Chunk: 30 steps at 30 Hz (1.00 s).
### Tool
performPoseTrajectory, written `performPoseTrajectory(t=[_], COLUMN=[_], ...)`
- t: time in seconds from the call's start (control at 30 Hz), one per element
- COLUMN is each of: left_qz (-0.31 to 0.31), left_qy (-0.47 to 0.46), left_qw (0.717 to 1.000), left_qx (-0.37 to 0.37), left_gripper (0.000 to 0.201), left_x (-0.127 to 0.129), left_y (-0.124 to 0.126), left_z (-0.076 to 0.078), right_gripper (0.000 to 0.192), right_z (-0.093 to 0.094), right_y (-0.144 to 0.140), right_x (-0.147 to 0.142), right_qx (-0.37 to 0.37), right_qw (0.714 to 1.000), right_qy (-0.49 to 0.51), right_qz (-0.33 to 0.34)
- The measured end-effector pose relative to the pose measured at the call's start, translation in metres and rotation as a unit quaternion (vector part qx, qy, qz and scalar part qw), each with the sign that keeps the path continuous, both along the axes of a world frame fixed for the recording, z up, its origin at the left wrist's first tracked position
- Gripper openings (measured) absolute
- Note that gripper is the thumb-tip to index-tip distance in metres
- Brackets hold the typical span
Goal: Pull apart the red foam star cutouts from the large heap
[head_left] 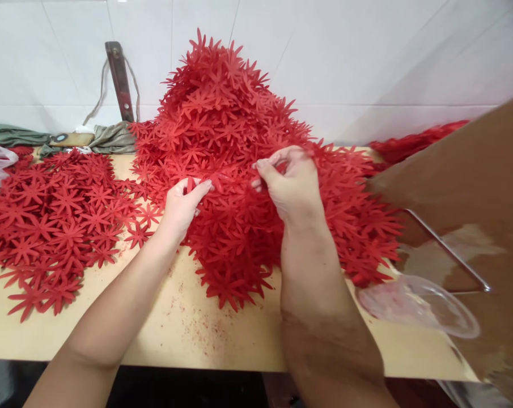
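Head view is showing both hands pinching at flower cutouts: left hand (180, 205) fingertips closing on 1 petal, right hand (291, 187) curling around another. Both are working the tall red pile (222, 130). Left of that pile, a flat spread of flowers (56, 221) is lying separated; judging by the pile's bulk, most is remaining.
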<state>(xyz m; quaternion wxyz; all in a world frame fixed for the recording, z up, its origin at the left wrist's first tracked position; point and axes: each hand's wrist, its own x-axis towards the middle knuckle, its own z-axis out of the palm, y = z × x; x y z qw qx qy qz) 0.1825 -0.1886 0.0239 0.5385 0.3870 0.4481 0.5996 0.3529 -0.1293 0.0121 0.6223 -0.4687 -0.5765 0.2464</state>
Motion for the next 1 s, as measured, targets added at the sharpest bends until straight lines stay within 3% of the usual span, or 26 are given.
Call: performPoseTrajectory(t=[0.1,0.27,0.43,0.5,0.77,0.9,1.0], left_qz=[0.000,-0.004,-0.047,-0.060,-0.023,-0.026,-0.056], left_qy=[0.000,0.018,0.016,0.020,0.004,-0.034,-0.040], left_qw=[1.000,1.000,0.999,0.998,1.000,0.999,0.997], left_qx=[0.001,0.000,0.022,0.025,0.000,0.015,0.021], left_gripper=[0.016,0.019,0.020,0.021,0.022,0.016,0.015], left_x=[0.001,0.002,0.003,0.004,0.001,0.000,0.001], left_y=[-0.001,-0.002,-0.003,-0.003,0.001,0.001,-0.002], left_z=[0.001,0.004,0.001,0.001,-0.002,-0.001,0.002], right_gripper=[0.021,0.032,0.040,0.039,0.057,0.051,0.044], right_z=[0.002,0.013,0.018,0.018,0.018,0.018,0.019], right_y=[-0.003,-0.013,-0.024,-0.025,-0.022,-0.020,-0.021], right_x=[0.000,-0.008,-0.027,-0.032,-0.020,-0.019,-0.021], right_qx=[0.014,0.036,-0.011,-0.011,0.013,0.020,-0.001], right_qw=[0.999,0.994,0.983,0.984,0.994,0.996,0.994], right_qy=[-0.042,-0.096,-0.098,-0.094,-0.104,-0.076,-0.067], right_qz=[0.031,0.046,0.152,0.148,0.014,0.031,0.089])
